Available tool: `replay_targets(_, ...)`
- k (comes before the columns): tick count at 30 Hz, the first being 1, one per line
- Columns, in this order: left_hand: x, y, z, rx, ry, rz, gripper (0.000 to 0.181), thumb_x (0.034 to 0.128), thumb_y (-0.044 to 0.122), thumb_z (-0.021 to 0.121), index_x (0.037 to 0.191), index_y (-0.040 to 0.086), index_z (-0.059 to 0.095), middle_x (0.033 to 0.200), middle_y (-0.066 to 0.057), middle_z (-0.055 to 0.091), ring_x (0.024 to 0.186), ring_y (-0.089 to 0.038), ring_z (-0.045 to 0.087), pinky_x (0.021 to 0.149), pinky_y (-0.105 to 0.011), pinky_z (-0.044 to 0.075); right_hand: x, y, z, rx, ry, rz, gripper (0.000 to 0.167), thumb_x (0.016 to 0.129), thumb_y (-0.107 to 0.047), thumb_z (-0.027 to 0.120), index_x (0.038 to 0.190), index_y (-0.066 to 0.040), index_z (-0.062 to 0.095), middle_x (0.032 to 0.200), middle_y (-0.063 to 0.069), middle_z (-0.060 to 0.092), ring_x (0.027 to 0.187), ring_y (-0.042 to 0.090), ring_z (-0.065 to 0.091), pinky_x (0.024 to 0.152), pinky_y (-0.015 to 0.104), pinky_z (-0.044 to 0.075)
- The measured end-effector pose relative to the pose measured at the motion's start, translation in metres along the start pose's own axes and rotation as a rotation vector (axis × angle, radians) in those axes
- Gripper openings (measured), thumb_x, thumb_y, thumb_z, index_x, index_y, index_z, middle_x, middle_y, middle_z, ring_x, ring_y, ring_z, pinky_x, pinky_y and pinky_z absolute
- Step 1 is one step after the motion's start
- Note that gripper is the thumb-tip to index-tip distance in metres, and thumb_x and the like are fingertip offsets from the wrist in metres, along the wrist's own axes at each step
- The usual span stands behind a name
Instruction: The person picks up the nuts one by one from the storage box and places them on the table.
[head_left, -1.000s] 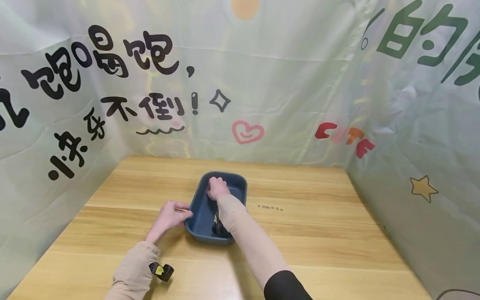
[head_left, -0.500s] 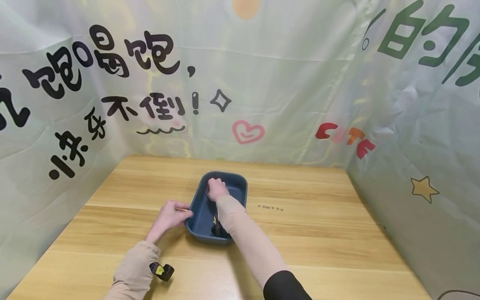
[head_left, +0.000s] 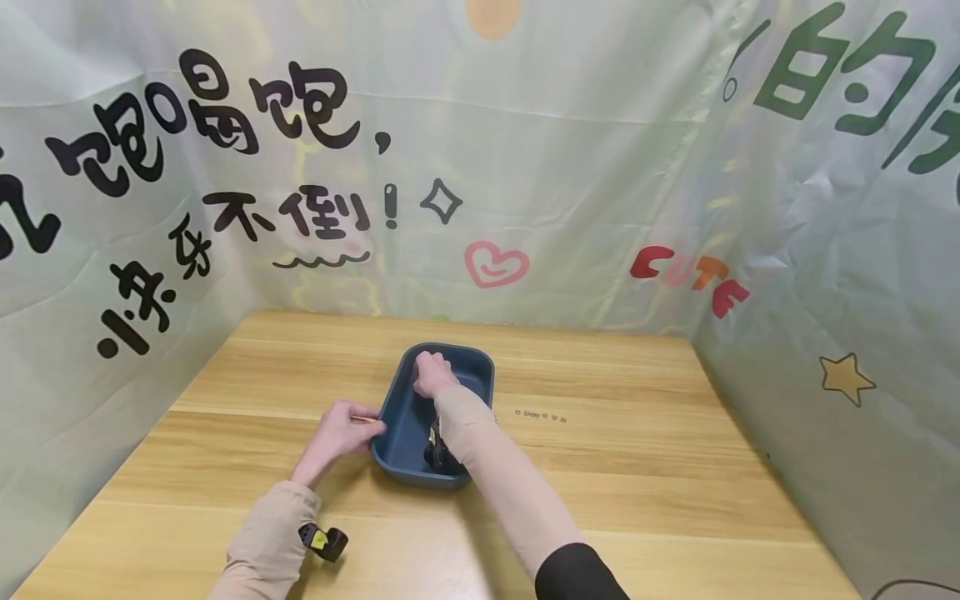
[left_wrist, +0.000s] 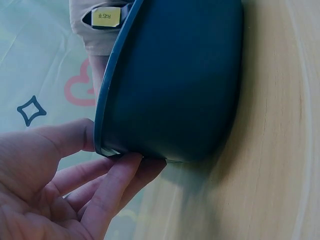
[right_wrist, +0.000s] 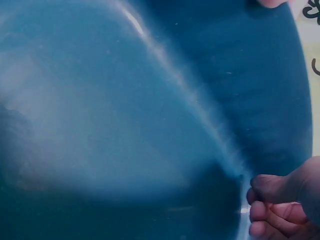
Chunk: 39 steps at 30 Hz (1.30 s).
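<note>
A deep dark-blue plastic tub (head_left: pixel 408 446) with rounded corners stands on the table, its long side running away from me. At its left side my left hand (head_left: pixel 341 431) pinches the rim. The left wrist view shows the thumb at the rim and the fingers (left_wrist: pixel 117 180) against the outer wall (left_wrist: pixel 175 90). Inside, toward the far left, is my right hand (head_left: pixel 435 375) with bent fingers. In the right wrist view its fingertips (right_wrist: pixel 257 210) meet the tub's inner corner, where floor and wall join. I see no object in that hand, though its palm is hidden.
The wooden table (head_left: pixel 637 467) carries a row of small dark marks (head_left: pixel 540 416) right of the tub. Printed cloth walls (head_left: pixel 570 208) enclose the table at the back and sides. A black wrist camera (head_left: pixel 324 543) sits on my left sleeve; another (head_left: pixel 437 450) dips inside the tub.
My right hand and forearm shift only slightly inside the tub. The left hand and the tub stay where they were.
</note>
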<state>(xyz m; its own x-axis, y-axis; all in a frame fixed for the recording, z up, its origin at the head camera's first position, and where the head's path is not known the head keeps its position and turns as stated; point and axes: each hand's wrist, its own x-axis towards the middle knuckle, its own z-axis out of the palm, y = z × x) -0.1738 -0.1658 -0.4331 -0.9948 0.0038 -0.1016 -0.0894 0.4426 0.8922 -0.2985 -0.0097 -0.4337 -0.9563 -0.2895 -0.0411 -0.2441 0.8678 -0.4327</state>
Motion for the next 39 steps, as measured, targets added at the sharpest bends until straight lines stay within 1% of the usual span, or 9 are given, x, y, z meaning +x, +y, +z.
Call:
replay_targets(4,-0.001,0.000,0.000,0.012,-0.001,-0.002,0.036,0.0840,0.005,0.071,0.114,-0.015,0.068,0.101,-0.031,0.074,0.076,-0.021,0.075,0.067,-0.037,0.066,-0.001,0.000,-0.004,0.016,-0.011,-0.001,0.007,0.084,-0.003,0.072,0.087,-0.009,0.072,0.096,0.009,0.070,0.089,0.027,0.065,0.080,0.036,0.057)
replay_targets(7,-0.001,0.001,0.000,0.021,-0.002,0.002,0.037,0.0842,0.006,0.071,0.115,-0.015,0.068,0.101,-0.031,0.074,0.076,-0.021,0.075,0.068,-0.038,0.066,-0.003,0.000,-0.007,0.022,-0.010,-0.011,0.009,0.084,-0.002,0.071,0.088,-0.010,0.074,0.097,0.009,0.071,0.088,0.026,0.064,0.081,0.035,0.057)
replay_targets(11,-0.002,0.002,0.000,0.015,-0.002,0.005,0.037,0.0838,0.005,0.071,0.115,-0.016,0.067,0.101,-0.031,0.074,0.076,-0.021,0.075,0.068,-0.039,0.066,-0.005,0.001,-0.011,0.028,-0.003,-0.022,0.012,0.083,-0.001,0.070,0.086,-0.011,0.075,0.094,0.007,0.073,0.084,0.024,0.063,0.076,0.032,0.056)
replay_targets(16,-0.001,0.002,-0.001,0.005,-0.007,0.008,0.037,0.0839,0.005,0.071,0.114,-0.016,0.067,0.101,-0.032,0.074,0.075,-0.020,0.075,0.068,-0.039,0.066,-0.009,0.002,-0.016,0.052,-0.004,-0.035,0.011,0.082,-0.001,0.072,0.082,-0.011,0.075,0.088,0.005,0.072,0.077,0.021,0.058,0.068,0.028,0.051)
replay_targets(22,-0.001,0.001,-0.001,0.007,-0.009,0.003,0.037,0.0838,0.005,0.071,0.114,-0.015,0.067,0.101,-0.031,0.074,0.076,-0.020,0.075,0.068,-0.039,0.066,-0.012,0.002,-0.022,0.073,-0.024,-0.044,0.008,0.082,-0.003,0.075,0.084,-0.009,0.076,0.082,0.004,0.073,0.073,0.018,0.059,0.065,0.025,0.050)
replay_targets(26,0.000,0.000,0.000,0.001,-0.011,0.006,0.037,0.0834,0.004,0.071,0.115,-0.016,0.067,0.101,-0.031,0.073,0.077,-0.022,0.075,0.068,-0.039,0.066,-0.014,0.002,-0.028,0.078,-0.043,-0.057,0.005,0.083,-0.006,0.077,0.086,-0.010,0.078,0.079,0.002,0.075,0.071,0.015,0.062,0.066,0.024,0.051)
replay_targets(34,-0.001,0.001,-0.001,-0.001,-0.010,-0.002,0.038,0.0836,0.004,0.071,0.115,-0.016,0.067,0.102,-0.032,0.073,0.077,-0.023,0.076,0.069,-0.039,0.066,-0.021,0.009,-0.038,0.119,-0.051,-0.102,0.004,0.083,-0.009,0.080,0.086,-0.010,0.078,0.080,0.001,0.077,0.070,0.009,0.065,0.075,0.025,0.056)
replay_targets(36,0.000,0.001,-0.001,-0.005,-0.011,-0.004,0.037,0.0836,0.004,0.071,0.115,-0.016,0.067,0.102,-0.032,0.073,0.076,-0.023,0.075,0.069,-0.039,0.066,-0.022,0.012,-0.041,0.129,-0.053,-0.123,0.004,0.083,-0.009,0.080,0.086,-0.009,0.078,0.081,0.002,0.077,0.070,0.008,0.063,0.074,0.023,0.056)
replay_targets(39,0.000,0.000,-0.001,-0.005,-0.009,-0.006,0.037,0.0837,0.004,0.071,0.115,-0.016,0.067,0.102,-0.032,0.073,0.077,-0.022,0.075,0.069,-0.039,0.066,-0.026,0.017,-0.048,0.159,-0.072,-0.159,0.006,0.083,-0.008,0.080,0.087,-0.007,0.077,0.082,0.005,0.077,0.068,0.007,0.061,0.069,0.019,0.054)
